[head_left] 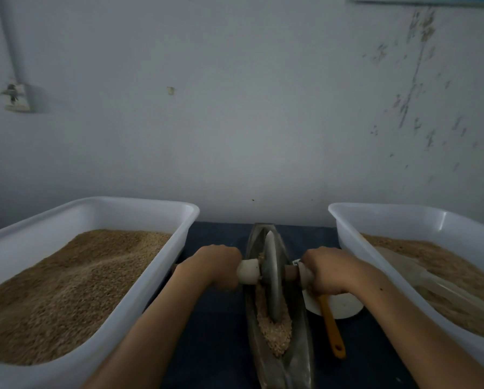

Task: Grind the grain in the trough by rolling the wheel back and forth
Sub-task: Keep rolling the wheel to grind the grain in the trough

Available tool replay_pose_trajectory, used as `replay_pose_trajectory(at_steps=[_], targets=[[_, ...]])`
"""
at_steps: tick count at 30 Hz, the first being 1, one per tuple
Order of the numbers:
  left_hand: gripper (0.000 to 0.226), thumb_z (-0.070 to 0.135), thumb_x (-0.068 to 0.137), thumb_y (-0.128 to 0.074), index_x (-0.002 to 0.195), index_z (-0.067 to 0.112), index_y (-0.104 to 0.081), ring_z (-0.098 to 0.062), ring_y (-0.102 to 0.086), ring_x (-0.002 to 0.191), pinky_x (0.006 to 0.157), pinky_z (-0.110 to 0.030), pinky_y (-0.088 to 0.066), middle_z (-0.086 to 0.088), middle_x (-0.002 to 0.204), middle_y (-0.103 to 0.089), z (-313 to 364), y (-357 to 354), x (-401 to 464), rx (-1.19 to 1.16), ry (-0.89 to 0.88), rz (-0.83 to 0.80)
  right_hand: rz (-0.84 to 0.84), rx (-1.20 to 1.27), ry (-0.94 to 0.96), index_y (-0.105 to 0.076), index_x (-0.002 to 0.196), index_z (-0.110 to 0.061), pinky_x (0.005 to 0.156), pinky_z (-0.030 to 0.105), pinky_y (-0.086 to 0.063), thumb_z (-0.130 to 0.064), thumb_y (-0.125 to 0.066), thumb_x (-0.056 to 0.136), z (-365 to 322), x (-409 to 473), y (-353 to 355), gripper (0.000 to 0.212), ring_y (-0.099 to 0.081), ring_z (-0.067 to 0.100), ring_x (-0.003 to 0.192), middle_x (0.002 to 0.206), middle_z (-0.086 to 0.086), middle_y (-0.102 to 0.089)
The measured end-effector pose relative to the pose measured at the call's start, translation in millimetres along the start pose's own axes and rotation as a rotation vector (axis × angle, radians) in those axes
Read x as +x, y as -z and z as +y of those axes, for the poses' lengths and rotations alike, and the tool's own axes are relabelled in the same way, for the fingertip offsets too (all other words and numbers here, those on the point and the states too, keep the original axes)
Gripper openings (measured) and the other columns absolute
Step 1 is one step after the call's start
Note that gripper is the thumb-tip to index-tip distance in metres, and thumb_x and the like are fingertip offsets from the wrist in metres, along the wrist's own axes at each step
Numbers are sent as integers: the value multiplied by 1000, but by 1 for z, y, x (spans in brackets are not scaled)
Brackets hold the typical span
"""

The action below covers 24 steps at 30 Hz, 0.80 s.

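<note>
A: Hands?
B: Left hand point(218, 265) and right hand point(326, 272) each curled round an end of the axle, wheel point(273, 276) upright between them in the trough point(299, 318).
A: Grain?
B: Grain point(274, 329) heaped in the near half of the trough, wheel rim sunk in it.
A: Room?
B: Tight sideways: left tub point(139, 290) and right tub point(355, 248) flank both forearms. Trough's far tip near the wall point(249, 122).
A: Surface?
B: Dark cloth point(215, 332). White bowl point(344, 307) with orange spatula point(332, 327) just right of trough.
</note>
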<state>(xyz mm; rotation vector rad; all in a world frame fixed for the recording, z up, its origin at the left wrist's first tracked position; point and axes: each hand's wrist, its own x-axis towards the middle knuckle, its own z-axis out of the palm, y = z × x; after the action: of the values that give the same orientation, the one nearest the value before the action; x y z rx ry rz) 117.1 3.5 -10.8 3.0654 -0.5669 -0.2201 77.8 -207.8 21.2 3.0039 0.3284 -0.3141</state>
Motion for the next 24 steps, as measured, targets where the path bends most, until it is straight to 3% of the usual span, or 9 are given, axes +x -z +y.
replay_pose_trajectory(at_steps=[4, 9, 12, 17, 24], targets=[[41, 31, 80, -69, 116, 17, -56, -21, -59, 94, 75, -32, -43, -5, 108, -63, -2, -3, 4, 2, 21, 68, 99, -22, -26, -60, 113, -16, 90, 34, -50, -18, -61, 90, -4, 6, -3, 24, -62, 19, 98, 107, 4, -64], [31, 27, 87, -61, 113, 19, -48, -21, -59, 94, 73, -32, -42, -3, 106, -61, 5, -9, 4, 122, 67, 348, 285, -22, -72, -54, 112, -21, 92, 35, -46, -18, -58, 91, -7, 11, -13, 22, -59, 21, 104, 112, 1, -61], [30, 24, 88, -60, 112, 19, -43, -22, -59, 93, 71, -32, -41, -3, 105, -60, 8, -14, 4, 115, 121, 422, 440, -27, -60, -51, 108, -23, 89, 32, -45, -20, -56, 93, -6, 14, -22, 16, -59, 19, 101, 109, -1, -62], [32, 25, 88, -61, 116, 17, -46, -22, -59, 98, 77, -32, -44, -5, 110, -61, 3, -8, 4, 126, 41, 330, 268, -38, -61, -55, 115, -21, 94, 36, -47, -17, -60, 89, -5, 13, -12, 26, -59, 21, 106, 114, 3, -61], [40, 25, 81, -69, 117, 16, -55, -18, -57, 92, 77, -31, -43, -6, 110, -63, -4, 0, 1, 1, -8, -43, 43, -34, 26, -60, 107, -17, 82, 31, -51, -20, -63, 88, -1, 1, 1, 21, -62, 19, 93, 103, 5, -64]])
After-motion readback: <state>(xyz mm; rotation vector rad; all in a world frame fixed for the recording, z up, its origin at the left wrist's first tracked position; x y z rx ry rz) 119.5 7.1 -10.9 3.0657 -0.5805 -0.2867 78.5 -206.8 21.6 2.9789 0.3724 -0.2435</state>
